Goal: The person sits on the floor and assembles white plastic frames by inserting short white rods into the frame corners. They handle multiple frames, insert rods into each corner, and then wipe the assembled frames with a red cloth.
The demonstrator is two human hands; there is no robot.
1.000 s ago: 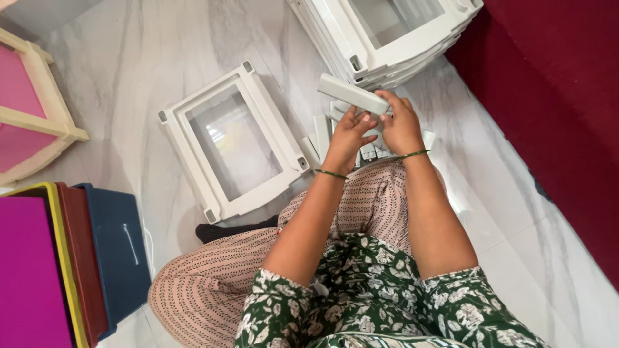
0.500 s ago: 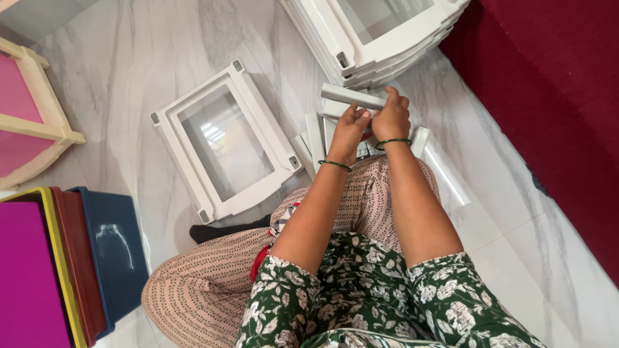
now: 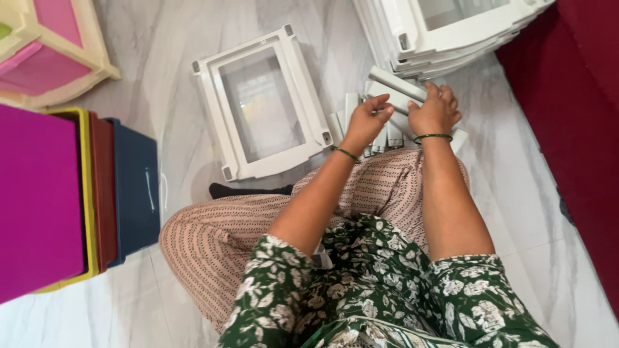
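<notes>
White bars [image 3: 394, 89] are sitting in my fingers, just past my knees. My left hand [image 3: 367, 121] and right hand [image 3: 437, 113] are both gripping them. Farther off, a white frame [image 3: 213, 84] is lying on the floor.

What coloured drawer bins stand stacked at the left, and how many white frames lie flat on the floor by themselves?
Magenta bin: 1
Yellow bin: 1
Dark red bin: 1
Blue bin: 1
White frame lying alone: 1
Total: 5
The heap of white frames at top right is too overlapped to count.
</notes>
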